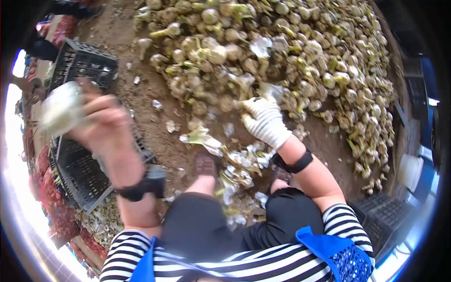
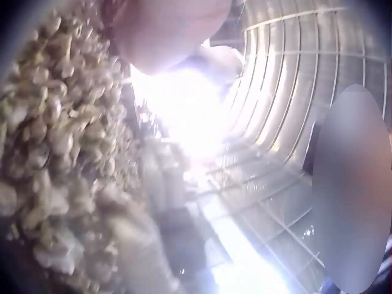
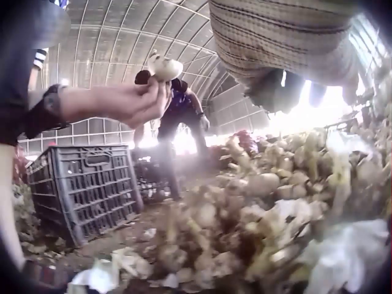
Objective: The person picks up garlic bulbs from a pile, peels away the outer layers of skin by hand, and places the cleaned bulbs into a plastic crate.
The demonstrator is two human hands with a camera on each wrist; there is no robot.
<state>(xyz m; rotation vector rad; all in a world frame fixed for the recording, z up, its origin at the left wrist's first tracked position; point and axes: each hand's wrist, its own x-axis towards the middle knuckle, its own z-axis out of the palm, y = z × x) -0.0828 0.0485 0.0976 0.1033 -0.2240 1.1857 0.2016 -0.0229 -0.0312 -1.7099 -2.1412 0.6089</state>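
Note:
In the head view my bare left hand (image 1: 108,122), raised at the left, grips a blurred white garlic bulb (image 1: 63,108). The right wrist view shows this hand (image 3: 131,104) pinching the bulb (image 3: 165,66) between thumb and fingers. At the top of the left wrist view, part of the hand (image 2: 171,30) stands against strong glare. My right hand (image 1: 267,123), in a white striped glove, is over the near edge of the garlic heap (image 1: 291,61). Its fingers hang apart and loosely bent in the right wrist view (image 3: 288,43), with nothing visible held.
Black crates stand at my left, one further off (image 1: 89,61) and one nearer (image 1: 82,174). Another dark crate (image 1: 380,216) is at the lower right. Loose skins (image 1: 239,176) lie around my feet. A person (image 3: 180,116) stands beyond the crate in the right wrist view.

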